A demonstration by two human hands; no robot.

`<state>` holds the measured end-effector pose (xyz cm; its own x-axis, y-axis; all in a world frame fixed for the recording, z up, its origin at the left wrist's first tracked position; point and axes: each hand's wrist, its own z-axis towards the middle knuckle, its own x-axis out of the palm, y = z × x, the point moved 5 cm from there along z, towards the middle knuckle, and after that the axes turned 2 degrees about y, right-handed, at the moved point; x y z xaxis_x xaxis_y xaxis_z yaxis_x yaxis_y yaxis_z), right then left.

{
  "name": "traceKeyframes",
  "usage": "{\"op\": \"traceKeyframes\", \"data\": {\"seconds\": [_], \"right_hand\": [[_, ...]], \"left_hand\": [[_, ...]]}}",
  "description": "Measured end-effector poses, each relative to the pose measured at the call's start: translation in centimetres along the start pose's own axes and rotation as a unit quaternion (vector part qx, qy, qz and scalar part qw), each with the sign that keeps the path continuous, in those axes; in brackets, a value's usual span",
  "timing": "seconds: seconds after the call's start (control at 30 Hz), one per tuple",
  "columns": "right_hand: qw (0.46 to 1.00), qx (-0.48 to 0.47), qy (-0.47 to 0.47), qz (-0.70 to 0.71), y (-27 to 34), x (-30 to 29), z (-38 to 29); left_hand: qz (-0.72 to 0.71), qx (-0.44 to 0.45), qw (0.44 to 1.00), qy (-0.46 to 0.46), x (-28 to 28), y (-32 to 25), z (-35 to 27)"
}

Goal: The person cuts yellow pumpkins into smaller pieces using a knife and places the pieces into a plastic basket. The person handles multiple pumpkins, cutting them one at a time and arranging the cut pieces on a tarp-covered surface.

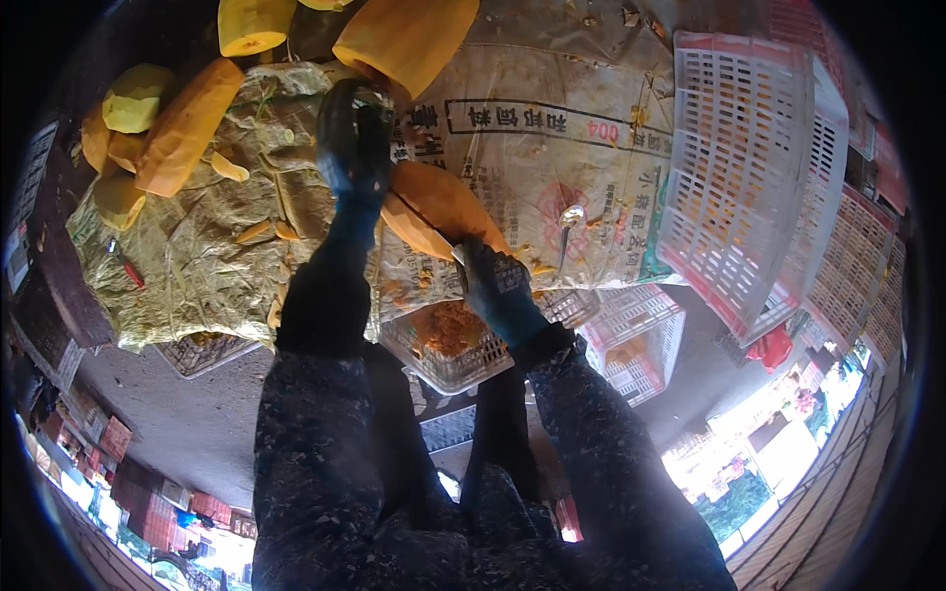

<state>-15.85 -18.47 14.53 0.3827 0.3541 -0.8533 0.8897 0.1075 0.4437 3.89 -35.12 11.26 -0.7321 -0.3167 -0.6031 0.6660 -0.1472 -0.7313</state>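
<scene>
Both my hands wear dark blue work gloves. My right hand (491,288) is closed on the handle of a knife (429,216), whose long thin blade lies across a peeled orange squash (451,199) on the sack-covered table. My left hand (355,140) is at the upper left end of that squash, near the far end of the blade; whether it grips the blade's tip, the squash or neither cannot be told. A larger cut orange squash (414,41) lies just beyond my left hand. A metal spoon (567,229) rests on the sack to the right.
More peeled squash pieces (188,129) lie at the upper left, with a small red-handled tool (129,267) nearer. A tall white plastic crate (732,170) stands at the right. Below the table edge, a basket (458,380) holds orange pulp, beside another crate (643,332).
</scene>
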Motion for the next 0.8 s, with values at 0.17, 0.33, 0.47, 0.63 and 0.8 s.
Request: {"op": "traceKeyframes", "data": {"seconds": [0.17, 0.33, 0.47, 0.63, 0.8], "right_hand": [[0.997, 0.024, 0.048, 0.049, -0.3, -0.5, 0.5], [0.993, -0.021, 0.015, 0.115, -0.5, -2.5, 1.2], [0.991, 0.002, 0.033, 0.133, -0.2, -3.2, 0.8], [0.994, -0.022, -0.008, 0.103, 1.4, -4.3, 0.4], [0.993, -0.056, -0.041, 0.096, 2.3, -8.0, -4.0]], "left_hand": [[-0.060, -0.344, 0.937, 0.022, -3.3, -7.3, -13.0], [-0.320, -0.443, 0.826, 0.141, 0.9, -7.4, -21.4], [-0.238, -0.381, 0.882, 0.142, 0.7, -6.8, -21.1], [-0.156, -0.374, 0.904, 0.141, 0.0, -7.6, -20.2], [-0.138, -0.365, 0.915, 0.106, 0.2, -7.7, -20.4]]}}
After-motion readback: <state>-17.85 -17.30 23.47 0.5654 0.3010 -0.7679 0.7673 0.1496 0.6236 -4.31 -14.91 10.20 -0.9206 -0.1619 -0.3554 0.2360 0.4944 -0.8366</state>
